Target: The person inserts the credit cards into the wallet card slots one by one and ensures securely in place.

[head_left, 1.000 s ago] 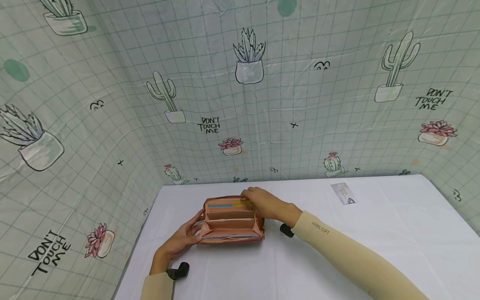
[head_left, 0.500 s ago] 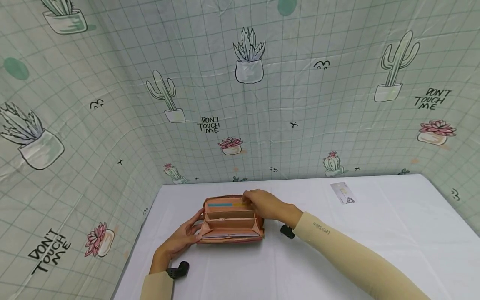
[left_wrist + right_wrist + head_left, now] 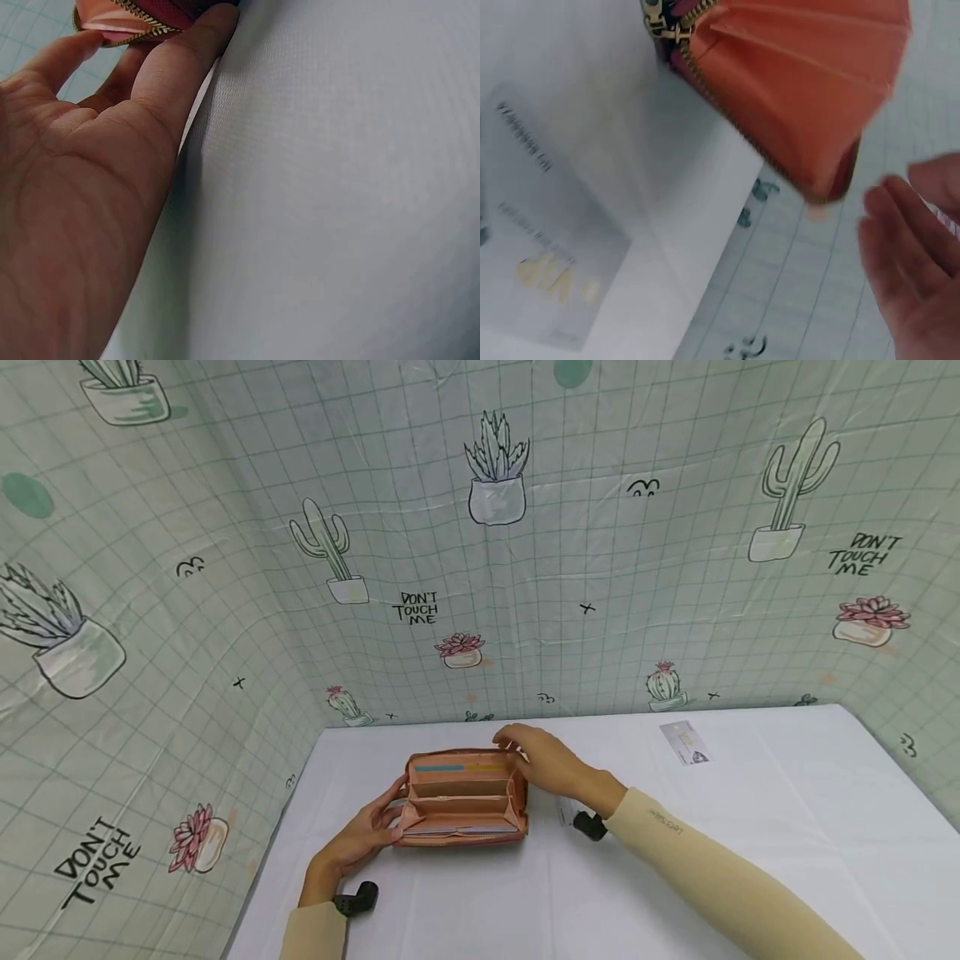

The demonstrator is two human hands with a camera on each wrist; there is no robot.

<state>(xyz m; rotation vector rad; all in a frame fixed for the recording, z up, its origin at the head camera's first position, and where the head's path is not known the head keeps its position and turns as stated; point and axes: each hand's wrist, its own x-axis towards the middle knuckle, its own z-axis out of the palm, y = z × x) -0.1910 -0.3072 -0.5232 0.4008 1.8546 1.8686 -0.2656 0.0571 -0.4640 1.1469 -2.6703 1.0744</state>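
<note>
An orange-pink zip wallet (image 3: 461, 806) stands unzipped on the white table, its pleated compartments spread. In its back slots, the edges of a blue card (image 3: 440, 768) and a yellow card (image 3: 486, 767) show. My left hand (image 3: 362, 837) grips the wallet's left end, thumb at the front edge; in the left wrist view the fingers meet its brass zipper (image 3: 142, 19). My right hand (image 3: 551, 760) hovers at the wallet's back right corner, fingers loosely bent with nothing between them. The right wrist view shows those fingers (image 3: 900, 247) apart from the wallet (image 3: 802, 82).
A silver card (image 3: 684, 743) lies at the back right of the white table (image 3: 720, 860). Another pale card (image 3: 564, 811) peeks out beside my right wrist camera (image 3: 589, 826). A grey VIP card (image 3: 551, 225) shows in the right wrist view. A cactus-print curtain (image 3: 585, 552) hangs behind.
My right hand has come off the yellow card's slot and moved slightly right, its fingers loosening. The pale card by its wrist has come into view. My left hand and the wallet stay put.
</note>
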